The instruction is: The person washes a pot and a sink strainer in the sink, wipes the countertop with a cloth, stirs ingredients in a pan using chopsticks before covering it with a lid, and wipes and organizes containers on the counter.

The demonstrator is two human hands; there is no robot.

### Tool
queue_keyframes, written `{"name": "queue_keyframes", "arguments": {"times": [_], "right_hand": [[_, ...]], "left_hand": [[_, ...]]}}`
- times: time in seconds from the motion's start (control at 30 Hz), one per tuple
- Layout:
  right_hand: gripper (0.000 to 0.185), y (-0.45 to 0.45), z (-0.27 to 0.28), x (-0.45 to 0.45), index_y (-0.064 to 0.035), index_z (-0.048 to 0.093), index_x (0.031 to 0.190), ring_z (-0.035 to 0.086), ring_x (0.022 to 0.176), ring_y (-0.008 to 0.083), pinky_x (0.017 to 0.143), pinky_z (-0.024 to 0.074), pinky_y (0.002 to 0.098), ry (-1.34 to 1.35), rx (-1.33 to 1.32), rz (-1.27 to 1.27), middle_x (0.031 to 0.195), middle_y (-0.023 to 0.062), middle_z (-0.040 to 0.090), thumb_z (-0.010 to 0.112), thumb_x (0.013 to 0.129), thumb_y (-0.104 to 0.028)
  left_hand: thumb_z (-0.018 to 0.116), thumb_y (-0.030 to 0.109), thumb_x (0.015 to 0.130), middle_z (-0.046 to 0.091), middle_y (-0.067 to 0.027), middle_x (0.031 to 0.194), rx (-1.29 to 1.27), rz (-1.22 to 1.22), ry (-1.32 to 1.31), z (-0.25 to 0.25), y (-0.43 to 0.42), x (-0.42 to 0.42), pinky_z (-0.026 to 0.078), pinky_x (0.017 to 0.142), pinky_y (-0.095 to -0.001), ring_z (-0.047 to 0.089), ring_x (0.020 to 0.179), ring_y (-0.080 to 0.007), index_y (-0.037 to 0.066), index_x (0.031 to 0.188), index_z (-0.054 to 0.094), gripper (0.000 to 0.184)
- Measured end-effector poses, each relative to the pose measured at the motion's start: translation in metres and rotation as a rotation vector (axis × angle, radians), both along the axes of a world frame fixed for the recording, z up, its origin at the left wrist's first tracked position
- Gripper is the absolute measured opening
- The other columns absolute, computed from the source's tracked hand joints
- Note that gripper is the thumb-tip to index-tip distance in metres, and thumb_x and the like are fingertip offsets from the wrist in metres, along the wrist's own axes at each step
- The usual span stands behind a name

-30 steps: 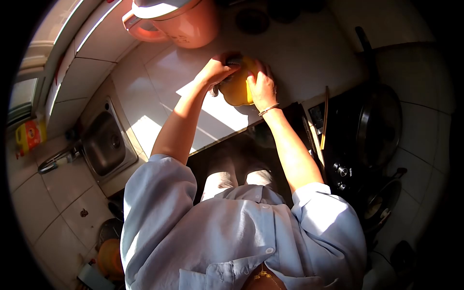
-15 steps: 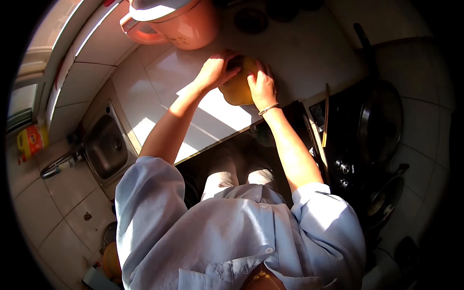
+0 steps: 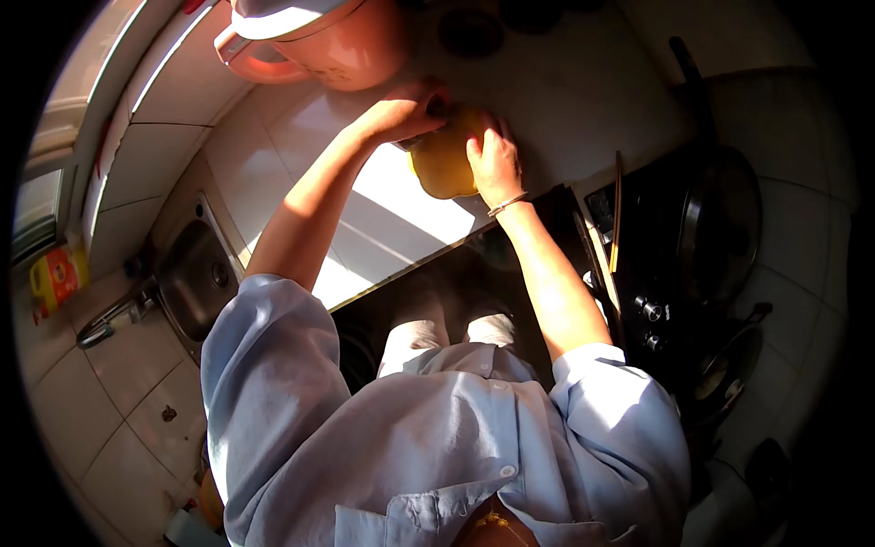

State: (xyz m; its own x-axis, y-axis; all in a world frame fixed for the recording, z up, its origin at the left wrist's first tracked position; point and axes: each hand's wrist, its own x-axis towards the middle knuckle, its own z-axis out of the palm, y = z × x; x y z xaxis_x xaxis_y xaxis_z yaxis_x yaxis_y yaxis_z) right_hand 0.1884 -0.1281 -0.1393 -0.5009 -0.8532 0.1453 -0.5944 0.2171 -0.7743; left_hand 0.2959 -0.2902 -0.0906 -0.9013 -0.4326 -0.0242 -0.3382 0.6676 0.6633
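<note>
A yellow dish with a scalloped edge (image 3: 444, 170) lies on the white tiled counter, partly in shade. My right hand (image 3: 497, 166) grips its right side, thumb towards the middle and fingers along the far edge. My left hand (image 3: 410, 111) is curled at the upper left of the dish, its fingers bent round something dark that I cannot make out. A small greyish edge shows beneath that hand. Shadow hides the fingertips and the far part of the dish.
A pink lidded pot (image 3: 351, 50) stands behind my left hand. On the right are a black stove (image 3: 638, 264), a wok (image 3: 725, 228) and chopsticks (image 3: 617, 214). The sink (image 3: 196, 273) and a yellow-red package (image 3: 59, 281) are at the left.
My left hand has moved slightly up and left, uncovering more of the dish. My right hand and the dish have hardly moved. The view has shifted a little.
</note>
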Motion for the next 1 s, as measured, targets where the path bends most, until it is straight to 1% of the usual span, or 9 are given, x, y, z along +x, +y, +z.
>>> {"name": "queue_keyframes", "arguments": {"times": [0.07, 0.17, 0.27, 0.37, 0.47, 0.57, 0.7, 0.77, 1.0], "right_hand": [[0.044, -0.001, -0.001, 0.001, 0.002, 0.049, 0.123, 0.054, 0.103, 0.0415, 0.084, 0.0475, 0.0447, -0.006, -0.021, -0.015, 0.12, 0.0262, 0.051, 0.06, 0.083, -0.014], [0.046, -0.003, -0.012, 0.001, 0.0016, 0.049, 0.123, 0.054, 0.104, 0.0424, 0.085, 0.0474, 0.0453, 0.012, -0.047, -0.034, 0.122, 0.0269, 0.05, 0.061, 0.083, -0.015], [0.046, -0.003, -0.019, -0.001, 0.0009, 0.047, 0.126, 0.053, 0.106, 0.0423, 0.089, 0.0459, 0.0442, 0.054, 0.019, -0.031, 0.124, 0.0268, 0.049, 0.057, 0.085, -0.017], [0.045, -0.003, -0.011, 0.0, 0.0014, 0.039, 0.133, 0.05, 0.115, 0.0357, 0.098, 0.0416, 0.0373, -0.191, -0.095, -0.034, 0.127, 0.0239, 0.05, 0.042, 0.094, -0.02], [0.049, -0.007, -0.013, -0.005, 0.0005, 0.028, 0.141, 0.049, 0.12, 0.0285, 0.099, 0.0406, 0.0325, -0.361, -0.031, -0.028, 0.133, 0.0185, 0.048, 0.033, 0.099, -0.024], [0.052, -0.001, -0.009, -0.004, 0.001, 0.027, 0.141, 0.049, 0.12, 0.0271, 0.099, 0.0409, 0.0325, -0.159, -0.034, 0.029, 0.13, 0.0178, 0.051, 0.041, 0.096, -0.021], [0.062, -0.003, -0.016, -0.005, 0.0023, 0.026, 0.14, 0.055, 0.111, 0.0335, 0.091, 0.0457, 0.0362, -0.364, -0.01, -0.074, 0.122, 0.0229, 0.055, 0.055, 0.089, -0.017], [0.067, 0.0, 0.001, -0.002, 0.0021, 0.026, 0.14, 0.056, 0.106, 0.0378, 0.088, 0.0473, 0.0386, -0.13, 0.125, -0.027, 0.118, 0.025, 0.055, 0.06, 0.086, -0.016], [0.051, -0.002, 0.003, -0.005, 0.0019, 0.039, 0.13, 0.056, 0.097, 0.0417, 0.084, 0.0471, 0.0426, 0.083, -0.105, 0.004, 0.106, 0.0262, 0.059, 0.056, 0.086, -0.017]], "left_hand": [[0.065, 0.011, 0.071, 0.062, -0.0134, 0.089, 0.179, 0.046, -0.031, -0.003, -0.005, -0.002, 0.05, 0.074, -0.0354, 0.061, 0.083, -0.0258, 0.003, 0.095, 0.062, 0.025], [0.065, 0.01, 0.072, 0.062, -0.0135, 0.089, 0.014, 0.148, 0.191, -0.019, -0.005, -0.006, 0.05, 0.076, -0.0355, 0.061, 0.085, -0.0261, 0.004, 0.097, 0.062, 0.026], [0.064, 0.011, 0.074, 0.061, -0.0151, 0.093, 0.196, 0.279, -0.016, 0.012, 0.006, -0.01, 0.05, 0.078, -0.0362, 0.061, 0.088, -0.0292, 0.004, 0.1, 0.063, 0.026], [0.062, 0.012, 0.077, 0.059, -0.017, 0.097, 0.037, -0.107, 0.054, 0.017, 0.027, -0.022, 0.049, 0.079, -0.0371, 0.059, 0.091, -0.0328, 0.004, 0.1, 0.062, 0.024], [0.06, 0.013, 0.079, 0.057, -0.0183, 0.099, -0.154, -0.114, 0.118, -0.007, 0.024, -0.039, 0.049, 0.08, -0.0393, 0.058, 0.091, -0.0351, 0.003, 0.097, 0.062, 0.021], [0.06, 0.015, 0.079, 0.059, -0.0185, 0.1, -0.14, -0.04, -0.042, -0.006, 0.026, -0.05, 0.049, 0.08, -0.0398, 0.058, 0.091, -0.0351, 0.003, 0.096, 0.062, 0.021], [0.06, 0.017, 0.079, 0.06, -0.019, 0.099, -0.092, 0.049, -0.058, -0.019, 0.013, -0.057, 0.049, 0.079, -0.04, 0.059, 0.09, -0.035, 0.002, 0.097, 0.061, 0.023], [0.06, 0.018, 0.08, 0.061, -0.0192, 0.099, -0.045, 0.005, -0.064, -0.007, 0.015, -0.056, 0.049, 0.079, -0.04, 0.059, 0.091, -0.0353, 0.003, 0.099, 0.062, 0.024], [0.052, 0.013, 0.085, 0.059, -0.0209, 0.106, -0.3, -0.072, -0.159, -0.026, 0.025, -0.075, 0.048, 0.083, -0.0407, 0.057, 0.096, -0.0384, 0.005, 0.106, 0.06, 0.024]]}}
